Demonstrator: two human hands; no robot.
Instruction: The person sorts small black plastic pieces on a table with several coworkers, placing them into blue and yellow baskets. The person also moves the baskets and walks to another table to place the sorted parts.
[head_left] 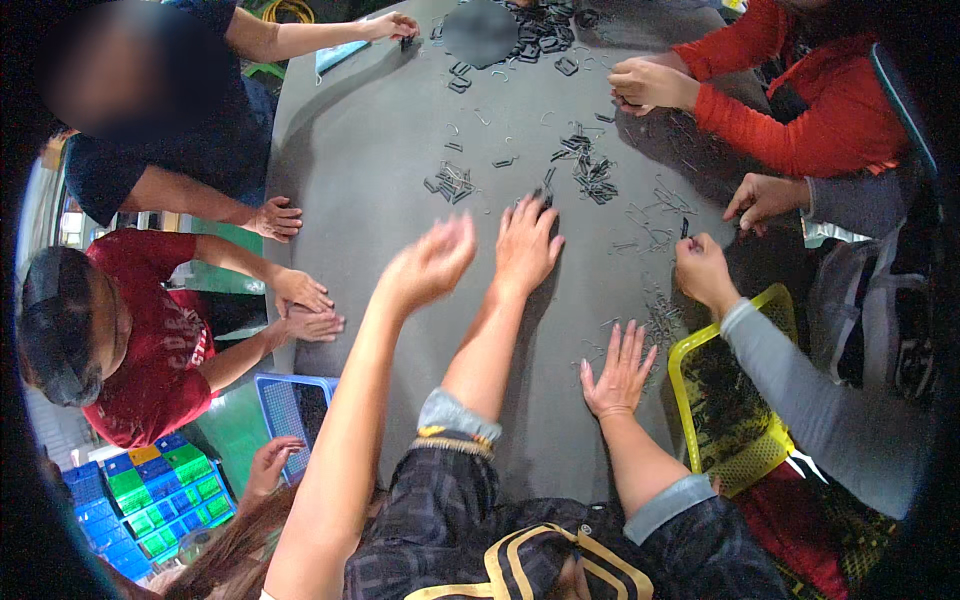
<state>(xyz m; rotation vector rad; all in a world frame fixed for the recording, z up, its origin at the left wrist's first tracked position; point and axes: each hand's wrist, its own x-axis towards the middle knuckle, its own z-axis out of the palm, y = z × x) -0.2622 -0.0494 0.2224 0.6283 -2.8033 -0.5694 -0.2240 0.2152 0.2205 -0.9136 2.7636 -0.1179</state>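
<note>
My left hand [525, 245] reaches out over the grey table, palm down with its fingers stretched forward. Its fingertips meet a few small black pieces [546, 190]; whether they touch them I cannot tell. My right hand [618, 372] lies flat on the table with its fingers spread, holding nothing. Beside its fingertips is a scatter of thin metal wire hooks [660, 318]. Beyond my left hand lie two loose clusters of slim black clip-like parts, one to the left [455, 184] and one to the right [594, 178].
A neighbour's blurred hand [432, 262] crosses close to my left arm. Other workers' hands rest or work along both table sides. A yellow plastic basket [690, 400] stands right of my right arm; a blue basket [325, 382] is at the left edge. Black rings [540, 35] are heaped at the far end.
</note>
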